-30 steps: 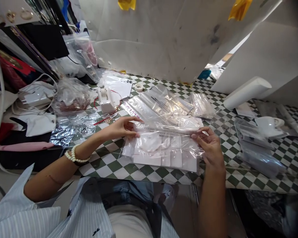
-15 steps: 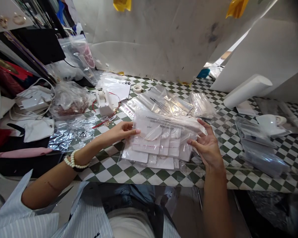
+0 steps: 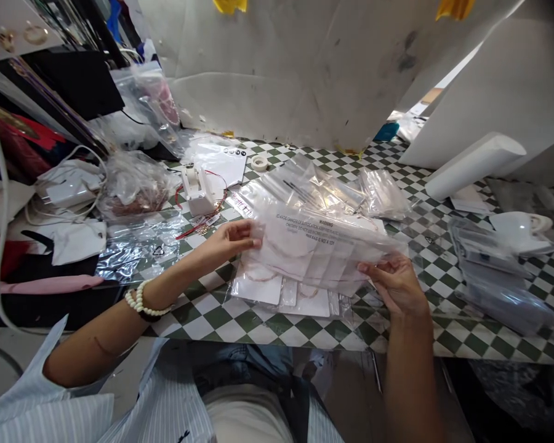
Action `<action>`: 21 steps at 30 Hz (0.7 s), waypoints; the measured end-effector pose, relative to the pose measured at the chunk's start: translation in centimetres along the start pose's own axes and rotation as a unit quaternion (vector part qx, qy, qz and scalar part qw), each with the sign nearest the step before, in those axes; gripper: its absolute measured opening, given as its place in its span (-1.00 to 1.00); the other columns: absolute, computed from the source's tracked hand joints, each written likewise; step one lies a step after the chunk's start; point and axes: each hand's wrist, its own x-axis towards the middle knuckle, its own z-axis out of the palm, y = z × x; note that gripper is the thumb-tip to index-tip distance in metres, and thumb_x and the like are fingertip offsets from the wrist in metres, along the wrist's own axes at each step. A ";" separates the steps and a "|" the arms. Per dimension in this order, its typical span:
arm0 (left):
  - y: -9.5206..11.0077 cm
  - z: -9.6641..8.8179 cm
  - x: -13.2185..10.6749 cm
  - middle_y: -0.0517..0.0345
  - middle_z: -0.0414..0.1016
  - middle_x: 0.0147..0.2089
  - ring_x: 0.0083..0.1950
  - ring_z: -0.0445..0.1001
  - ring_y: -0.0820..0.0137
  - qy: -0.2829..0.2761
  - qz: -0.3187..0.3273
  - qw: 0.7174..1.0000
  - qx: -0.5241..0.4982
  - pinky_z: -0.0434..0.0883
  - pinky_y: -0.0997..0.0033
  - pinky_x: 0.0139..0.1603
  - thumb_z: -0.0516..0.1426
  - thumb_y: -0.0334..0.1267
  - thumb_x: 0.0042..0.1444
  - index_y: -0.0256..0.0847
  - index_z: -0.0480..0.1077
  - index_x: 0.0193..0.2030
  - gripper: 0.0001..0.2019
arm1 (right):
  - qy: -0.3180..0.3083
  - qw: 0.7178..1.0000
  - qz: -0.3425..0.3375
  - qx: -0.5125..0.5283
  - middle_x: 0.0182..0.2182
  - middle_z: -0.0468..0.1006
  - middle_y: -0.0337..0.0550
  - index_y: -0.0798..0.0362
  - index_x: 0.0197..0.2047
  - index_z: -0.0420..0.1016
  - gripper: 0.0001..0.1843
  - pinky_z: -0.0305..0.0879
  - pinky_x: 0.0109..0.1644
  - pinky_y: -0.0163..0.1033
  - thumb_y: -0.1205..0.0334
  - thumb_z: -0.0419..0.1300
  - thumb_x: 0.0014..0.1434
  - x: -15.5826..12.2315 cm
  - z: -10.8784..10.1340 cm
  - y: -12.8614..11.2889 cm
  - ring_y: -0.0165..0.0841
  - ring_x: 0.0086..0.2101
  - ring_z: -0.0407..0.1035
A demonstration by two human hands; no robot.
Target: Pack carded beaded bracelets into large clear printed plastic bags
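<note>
A clear plastic bag point(image 3: 314, 249) with printed warning text and white cards inside hangs just above the checkered table point(image 3: 203, 317). My left hand point(image 3: 228, 241) pinches its left edge. At the lower right corner of the bag, my right hand point(image 3: 394, 284) grips it from below. More white cards in plastic point(image 3: 281, 294) lie flat beneath the lifted bag, near the table's front edge.
Behind the bag lie several clear bags point(image 3: 305, 187), a white tape dispenser point(image 3: 197, 187) with red string and a small tape roll point(image 3: 259, 162). Cluttered bags, cables and a charger point(image 3: 69, 187) fill the left. At the right are packets point(image 3: 498, 277) and a white cup point(image 3: 517, 229).
The bag was lifted off the table and turned over, so its warning text now faces me. My right hand shifted from the bag's top right edge to its lower right corner.
</note>
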 end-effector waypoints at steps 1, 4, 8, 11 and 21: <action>-0.1 0.0 0.0 0.02 0.63 -0.06 -0.08 0.59 0.35 -0.007 0.002 1.000 0.005 0.51 0.44 -0.02 0.38 -0.12 0.03 -0.23 0.54 -0.02 -0.60 | -0.002 1.000 -0.002 -0.002 -0.21 0.67 -0.20 -0.07 -0.14 0.61 -0.48 0.57 -0.11 -0.26 0.25 0.58 -0.23 0.0 -0.1 0.1 -0.28 -0.21 0.57; -0.7 0.3 0.3 -0.01 0.64 -0.10 -0.13 0.60 0.31 -0.016 -0.006 0.997 0.076 0.53 0.42 -0.12 0.39 -0.07 0.01 -0.26 0.57 -0.12 -0.63 | 0.001 1.000 -0.024 -0.007 -0.19 0.67 -0.20 -0.07 -0.15 0.60 -0.51 0.57 -0.06 -0.18 0.23 0.57 -0.21 0.0 0.1 0.4 -0.24 -0.17 0.57; -1.0 1.0 0.2 0.00 0.64 -0.16 -0.20 0.58 0.31 0.043 0.037 0.987 0.149 0.52 0.43 -0.25 0.38 -0.05 0.01 -0.31 0.56 -0.15 -0.62 | 0.018 0.997 -0.075 0.008 -0.18 0.65 -0.25 -0.10 -0.17 0.57 -0.54 0.53 0.02 -0.20 0.24 0.55 -0.18 0.0 1.0 0.3 -0.27 -0.13 0.55; -0.7 1.4 -0.1 -0.01 0.62 -0.14 -0.17 0.58 0.32 0.032 0.074 0.989 0.125 0.52 0.47 -0.26 0.31 -0.07 0.14 -0.30 0.48 0.04 -0.58 | -0.029 0.998 -0.057 0.025 -0.11 0.63 -0.26 -0.18 0.00 0.53 -0.41 0.54 -0.05 -0.26 0.15 0.54 -0.13 0.0 1.6 0.3 -0.31 -0.14 0.54; -0.4 1.0 0.7 0.26 0.58 -0.30 -0.31 0.50 0.52 0.112 0.106 0.983 -0.102 0.46 0.58 -0.30 0.43 -0.28 -0.07 -0.23 0.45 -0.16 -0.65 | -0.008 0.999 -0.040 -0.010 -0.30 0.66 -0.29 -0.07 -0.08 0.54 -0.54 0.54 0.03 -0.25 0.23 0.52 -0.07 1.6 4.0 -2.2 -0.36 -0.20 0.55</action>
